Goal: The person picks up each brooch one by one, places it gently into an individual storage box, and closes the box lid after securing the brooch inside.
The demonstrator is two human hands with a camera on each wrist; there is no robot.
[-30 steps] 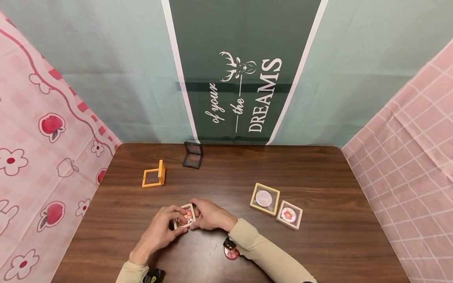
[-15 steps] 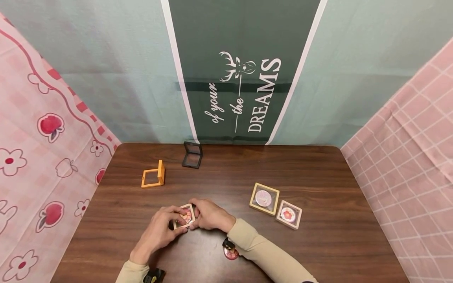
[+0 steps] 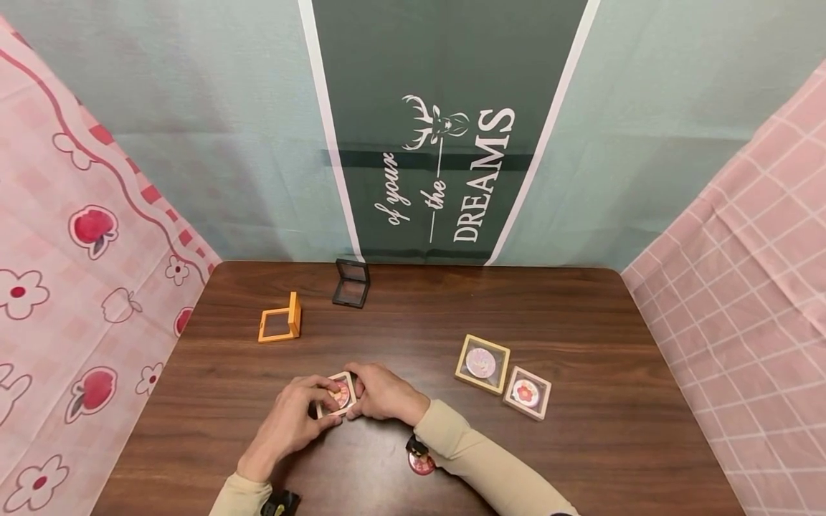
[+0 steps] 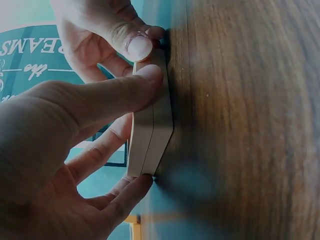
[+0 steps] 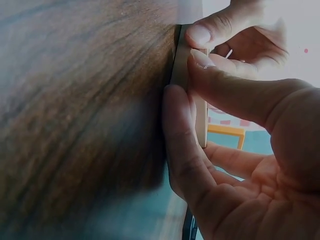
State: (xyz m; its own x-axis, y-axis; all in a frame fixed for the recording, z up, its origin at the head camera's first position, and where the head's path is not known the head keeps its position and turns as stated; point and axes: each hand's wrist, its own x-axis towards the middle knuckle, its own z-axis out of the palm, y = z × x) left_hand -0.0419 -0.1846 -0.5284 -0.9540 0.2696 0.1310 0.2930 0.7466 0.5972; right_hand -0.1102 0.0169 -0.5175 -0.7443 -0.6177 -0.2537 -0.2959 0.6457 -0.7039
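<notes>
A small square display case (image 4: 145,132) with a pale frame lies between both hands on the table. Through its clear window a red round badge (image 3: 342,395) shows in the head view. My left hand (image 3: 295,416) grips the left side, thumb on the near edge and fingers over the top and far side. On the right side my right hand (image 3: 385,393) holds the case by a corner, its thumb close to the left thumb. Seen edge-on in the left wrist view, the two frame halves meet along a thin seam. The fingers cover part of the window.
An orange case (image 3: 277,326) and a black case (image 3: 351,284) stand unfolded at the back left. To the right lie a yellow-framed case (image 3: 481,362) with a pale round badge and a pink-framed one (image 3: 527,392) with a red-flower badge. Another red badge (image 3: 421,463) lies by the right forearm.
Both hands keep their hold on the display case in the same place. The left fingers over the window shift slightly, so more of the red badge shows.
</notes>
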